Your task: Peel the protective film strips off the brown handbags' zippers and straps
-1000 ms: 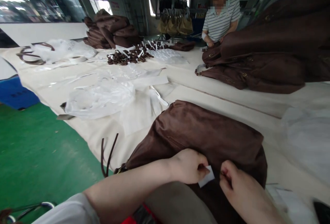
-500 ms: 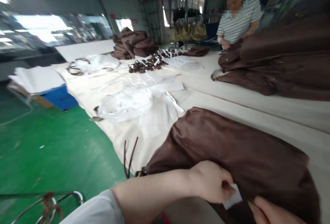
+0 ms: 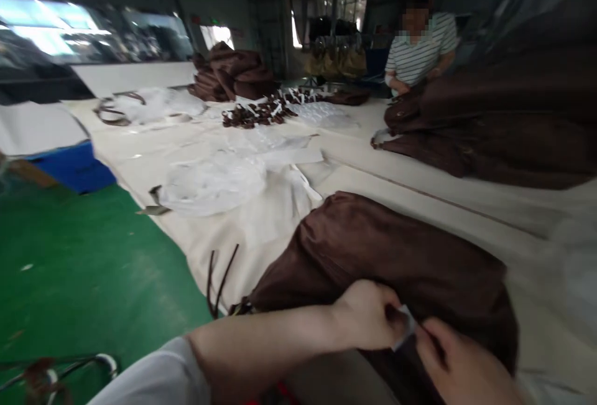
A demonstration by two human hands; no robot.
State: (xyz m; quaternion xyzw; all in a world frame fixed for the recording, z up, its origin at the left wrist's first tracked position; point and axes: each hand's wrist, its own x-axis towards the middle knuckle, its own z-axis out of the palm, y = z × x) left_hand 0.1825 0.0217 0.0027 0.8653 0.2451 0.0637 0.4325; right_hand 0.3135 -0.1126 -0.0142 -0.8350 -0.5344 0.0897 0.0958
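Note:
A dark brown leather-look bag (image 3: 396, 237) lies on the cloth-covered table (image 3: 382, 181) in front of me, thin cords hanging from its left end. My left hand (image 3: 368, 315) is closed over the near side of the bag. Between its fingers it grips a small pale tag (image 3: 405, 325). Close against the tag's right edge, my right hand (image 3: 454, 352) is pinched shut at the bag's near side. What its fingertips hold is too small and blurred to make out.
Crumpled clear plastic bags (image 3: 214, 181) lie beyond the brown bag. Farther back are a cluster of small brown pieces with white tags (image 3: 256, 112) and a brown heap (image 3: 233, 72). More brown bags (image 3: 504, 125) are piled at right, near another person (image 3: 420, 50). A blue box (image 3: 77, 165) stands left.
My right hand has come farther into view and up beside the tag. The tag has tilted and shows narrower. The whole scene has shifted slightly left as my head turned.

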